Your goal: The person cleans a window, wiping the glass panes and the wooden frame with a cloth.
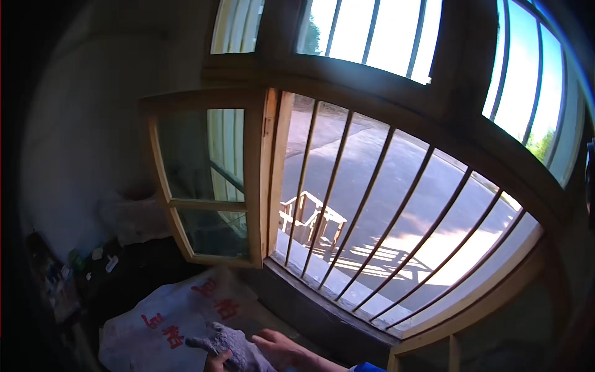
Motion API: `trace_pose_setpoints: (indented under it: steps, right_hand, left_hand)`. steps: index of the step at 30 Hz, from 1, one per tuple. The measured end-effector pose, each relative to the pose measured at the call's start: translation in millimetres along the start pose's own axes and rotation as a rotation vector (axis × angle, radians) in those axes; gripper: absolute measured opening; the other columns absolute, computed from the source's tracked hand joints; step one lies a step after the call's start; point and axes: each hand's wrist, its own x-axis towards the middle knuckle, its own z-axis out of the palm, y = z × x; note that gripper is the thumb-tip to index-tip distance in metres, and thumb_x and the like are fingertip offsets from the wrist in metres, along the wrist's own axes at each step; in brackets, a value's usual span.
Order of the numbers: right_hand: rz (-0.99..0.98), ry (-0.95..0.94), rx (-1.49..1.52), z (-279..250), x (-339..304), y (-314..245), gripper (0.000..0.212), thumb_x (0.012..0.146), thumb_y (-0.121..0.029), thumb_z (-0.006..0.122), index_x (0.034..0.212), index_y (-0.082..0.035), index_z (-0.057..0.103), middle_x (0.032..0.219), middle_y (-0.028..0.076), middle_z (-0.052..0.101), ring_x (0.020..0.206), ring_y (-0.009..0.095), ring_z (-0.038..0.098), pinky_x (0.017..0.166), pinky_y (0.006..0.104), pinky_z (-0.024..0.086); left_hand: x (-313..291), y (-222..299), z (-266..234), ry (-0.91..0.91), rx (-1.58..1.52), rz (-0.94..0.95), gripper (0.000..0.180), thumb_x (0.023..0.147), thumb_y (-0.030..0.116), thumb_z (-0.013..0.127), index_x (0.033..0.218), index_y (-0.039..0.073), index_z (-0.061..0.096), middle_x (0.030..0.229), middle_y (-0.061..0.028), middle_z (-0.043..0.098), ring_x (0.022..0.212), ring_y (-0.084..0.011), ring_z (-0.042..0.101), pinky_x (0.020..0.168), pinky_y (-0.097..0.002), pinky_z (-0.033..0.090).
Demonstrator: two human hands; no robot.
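Observation:
At the lower edge of the head view, my left hand (217, 361) is closed on a crumpled grey fluffy cloth (230, 343). The thumb shows over the cloth and the other fingers are mostly hidden. Just to its right, my right hand (280, 348) has its fingers stretched out, pointing left toward the cloth's right side. Whether those fingertips touch the cloth, I cannot tell. Beneath the cloth spreads a whitish sheet (133, 344) with large red markings. A blue sleeve (367, 367) shows at my right wrist.
Ahead stands a wooden-framed window with vertical bars (372, 217) above a dark sill (322, 319). Its left glazed sash (254, 186) swings inward. A lower sash (455, 353) is at the right. Small clutter (111, 263) lies on a dark surface at the left.

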Motion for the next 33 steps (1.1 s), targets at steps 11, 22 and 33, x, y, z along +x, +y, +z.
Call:
trace_pose_setpoints:
  steps: [11, 22, 33]
  right_hand:
    - [-0.359, -0.094, 0.485, 18, 43, 87, 0.038, 0.1, -0.028, 0.06, 0.13, -0.005, 0.061, 0.117, 0.005, 0.067, 0.103, 0.014, 0.061, 0.092, 0.0355, 0.049]
    - [-0.145, 0.306, 0.428, -34, 23, 45, 0.033, 0.086, -0.02, 0.076, 0.105, -0.003, 0.055, 0.094, 0.008, 0.063, 0.088, 0.016, 0.061, 0.064, 0.0331, 0.055]
    - [0.007, -0.043, 0.456, -37, 5, -1, 0.035, 0.086, -0.017, 0.076, 0.114, -0.002, 0.061, 0.1, 0.01, 0.067, 0.099, 0.024, 0.067, 0.08, 0.0349, 0.056]
  left_hand:
    - [-15, 21, 40, -0.121, 0.082, 0.025, 0.048, 0.092, 0.005, 0.059, 0.139, 0.002, 0.051, 0.136, -0.0129, 0.058, 0.125, -0.0258, 0.055, 0.11, -0.0395, 0.041]
    - [-12, 1, 3, 0.377, 0.431, 0.173, 0.02, 0.088, 0.019, 0.073, 0.095, 0.0, 0.07, 0.089, -0.0042, 0.07, 0.079, -0.0152, 0.065, 0.072, -0.0323, 0.052]
    - [-14, 6, -30, 0.885, 0.782, 0.398, 0.043, 0.088, 0.032, 0.072, 0.109, -0.004, 0.063, 0.099, -0.0173, 0.071, 0.092, -0.0246, 0.067, 0.082, -0.0388, 0.052]
